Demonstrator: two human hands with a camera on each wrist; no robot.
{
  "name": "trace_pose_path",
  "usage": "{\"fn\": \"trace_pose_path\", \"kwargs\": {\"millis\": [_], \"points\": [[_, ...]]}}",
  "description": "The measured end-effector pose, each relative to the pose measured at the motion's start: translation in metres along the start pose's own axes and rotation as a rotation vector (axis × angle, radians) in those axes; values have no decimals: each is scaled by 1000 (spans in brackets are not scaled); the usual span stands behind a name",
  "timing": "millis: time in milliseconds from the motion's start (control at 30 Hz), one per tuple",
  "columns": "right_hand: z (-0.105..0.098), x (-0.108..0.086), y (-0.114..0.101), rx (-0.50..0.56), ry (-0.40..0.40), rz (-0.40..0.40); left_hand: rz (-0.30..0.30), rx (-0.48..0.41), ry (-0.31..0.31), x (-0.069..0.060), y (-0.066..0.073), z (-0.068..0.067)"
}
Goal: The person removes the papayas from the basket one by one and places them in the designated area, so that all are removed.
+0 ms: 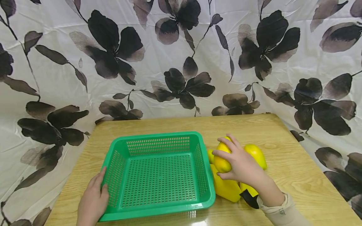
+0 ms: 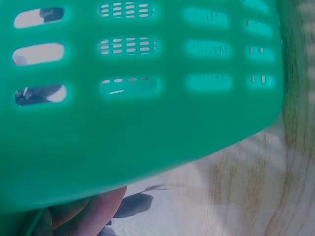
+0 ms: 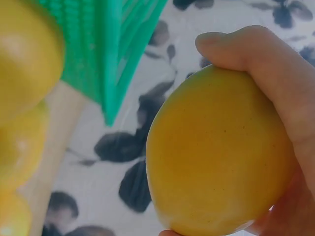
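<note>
My right hand (image 1: pixel 240 163) grips a yellow mango (image 1: pixel 222 157) just above the table, right of the green basket (image 1: pixel 159 205). In the right wrist view the mango (image 3: pixel 221 152) fills the middle, with the thumb bent over its top. Several other yellow mangoes (image 1: pixel 227 188) lie below and around this hand, partly hidden by it. At the basket's left side my left hand (image 1: pixel 93 197) holds the rim. The left wrist view shows fingers (image 2: pixel 98 211) at the rim of the basket wall (image 2: pixel 147 132). Inside the basket only its slotted floor shows.
The wooden table (image 1: pixel 297 175) extends right of the mangoes and behind the basket. One mango (image 1: pixel 255 155) lies beyond the right hand. A black piece (image 1: pixel 250 199) is by the right wrist. Floral cloth (image 1: pixel 181 40) hangs behind and at both sides.
</note>
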State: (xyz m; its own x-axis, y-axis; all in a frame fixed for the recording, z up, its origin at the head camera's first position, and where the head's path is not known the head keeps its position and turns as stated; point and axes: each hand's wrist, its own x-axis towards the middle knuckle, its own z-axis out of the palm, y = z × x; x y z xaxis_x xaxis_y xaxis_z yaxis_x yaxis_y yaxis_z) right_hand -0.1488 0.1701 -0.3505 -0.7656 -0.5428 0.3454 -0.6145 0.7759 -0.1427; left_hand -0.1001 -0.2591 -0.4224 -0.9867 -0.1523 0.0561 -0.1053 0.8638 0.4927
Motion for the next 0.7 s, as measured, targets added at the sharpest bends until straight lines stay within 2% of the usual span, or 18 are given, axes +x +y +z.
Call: {"fn": "trace_pose_path", "kwargs": {"millis": [300, 700], "points": [[-5, -30, 28, -6, 87, 67, -16, -1, -8, 0, 0, 0], [-15, -72, 59, -24, 112, 230, -13, -1, -8, 1, 1, 0]]}}
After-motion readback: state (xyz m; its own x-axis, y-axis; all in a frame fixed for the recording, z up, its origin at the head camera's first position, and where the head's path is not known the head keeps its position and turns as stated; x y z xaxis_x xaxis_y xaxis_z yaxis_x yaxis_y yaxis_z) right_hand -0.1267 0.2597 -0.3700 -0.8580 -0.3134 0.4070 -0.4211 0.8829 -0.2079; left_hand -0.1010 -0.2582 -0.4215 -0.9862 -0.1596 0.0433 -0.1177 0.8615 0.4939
